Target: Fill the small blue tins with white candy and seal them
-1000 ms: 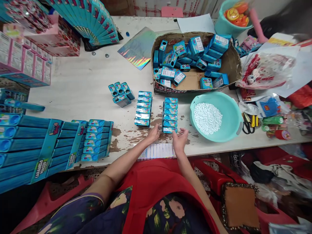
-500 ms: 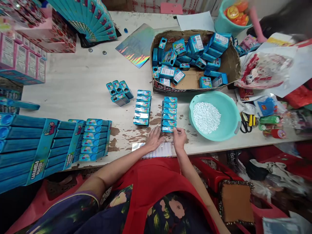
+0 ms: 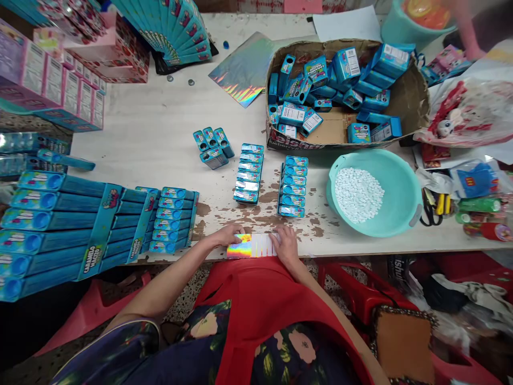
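A shiny strip, rainbow-coloured at its left part and pale with lines at the right, lies along the table's front edge. My left hand is closed on its left end. At the right end my right hand rests on the strip with its fingers curled, apparently gripping it. Beyond the hands stand two rows of small blue boxes, a left row and a right row. Several loose blue boxes stand to the left of these rows.
A cardboard box full of blue boxes is at the back. On the right sits a turquoise basin with white pellets, beside scissors. Stacked blue packs fill the left; a holographic sheet lies behind.
My right hand has left the right row of boxes and come down to the strip. My left hand has moved left to the strip's end. The camera view has shifted left.
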Tool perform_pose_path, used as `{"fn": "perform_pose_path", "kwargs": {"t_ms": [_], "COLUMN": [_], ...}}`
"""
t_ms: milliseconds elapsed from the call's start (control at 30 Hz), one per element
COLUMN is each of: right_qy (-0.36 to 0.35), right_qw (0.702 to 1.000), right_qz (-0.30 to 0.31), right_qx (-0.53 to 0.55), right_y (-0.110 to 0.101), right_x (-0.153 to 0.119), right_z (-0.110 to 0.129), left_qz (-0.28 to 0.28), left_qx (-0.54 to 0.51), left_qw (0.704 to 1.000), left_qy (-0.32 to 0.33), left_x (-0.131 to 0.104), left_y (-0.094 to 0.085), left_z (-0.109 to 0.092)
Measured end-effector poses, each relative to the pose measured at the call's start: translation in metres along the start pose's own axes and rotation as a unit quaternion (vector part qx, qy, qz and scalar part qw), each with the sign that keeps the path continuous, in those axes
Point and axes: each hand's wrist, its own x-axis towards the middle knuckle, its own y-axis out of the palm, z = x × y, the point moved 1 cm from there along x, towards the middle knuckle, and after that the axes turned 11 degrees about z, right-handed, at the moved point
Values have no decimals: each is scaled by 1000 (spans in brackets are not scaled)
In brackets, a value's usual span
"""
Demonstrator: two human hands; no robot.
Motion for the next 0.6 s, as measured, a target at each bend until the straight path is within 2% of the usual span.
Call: {"fn": "perform_pose_path", "kwargs": {"t_ms": [67, 167, 300, 433, 600], "right_qy": [-35, -108, -158, -181, -241], "right_qw": [998, 986, 965, 950, 916], "right_qz": [21, 83, 149, 172, 203], "right_qx": [-48, -97, -147, -185, -249], "right_y": [1, 9, 17, 19, 24], "right_x": [6, 15, 23, 25, 21], "right_z": [10, 31, 49, 50, 46], "left_qz": [-35, -72, -89, -105, -121], "left_qx": [-30, -37, -62, -89, -112], "left_qw": [999, 995, 992, 990, 986], "left_qy": [22, 61, 65, 34, 9], "left_x": [-4, -5, 0, 4, 9], "left_y": [-3, -4, -2, 0, 1], "left_z": [0, -2, -3, -1, 1]}}
